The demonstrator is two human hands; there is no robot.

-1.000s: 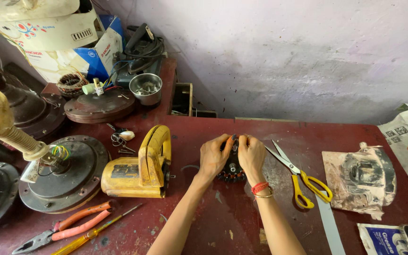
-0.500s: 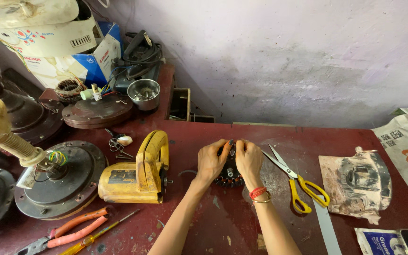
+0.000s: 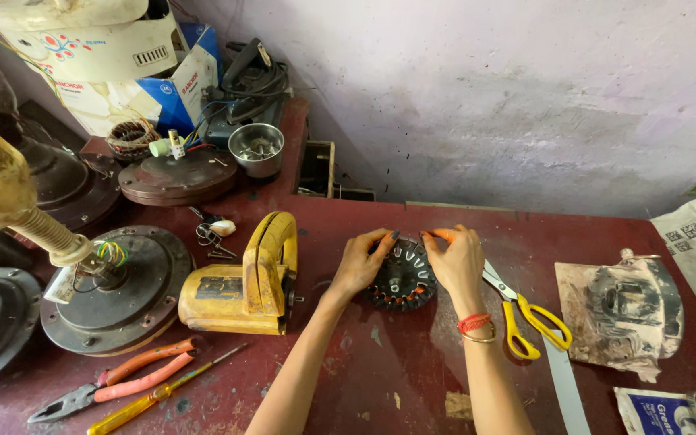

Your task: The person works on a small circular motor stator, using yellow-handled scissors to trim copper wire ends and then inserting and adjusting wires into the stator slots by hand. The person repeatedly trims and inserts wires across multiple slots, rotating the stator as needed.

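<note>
I gripped the wound stator (image 3: 400, 278) with left hand (image 3: 362, 264) and right hand (image 3: 454, 262); next, careful winding work seemed required.

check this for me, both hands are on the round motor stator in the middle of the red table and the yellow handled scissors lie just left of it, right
Not quite. The head view shows the left hand and right hand on the round motor stator on the red table, but the yellow handled scissors lie just right of it, beyond the right hand. What lies to its left is the yellow power tool.
</note>
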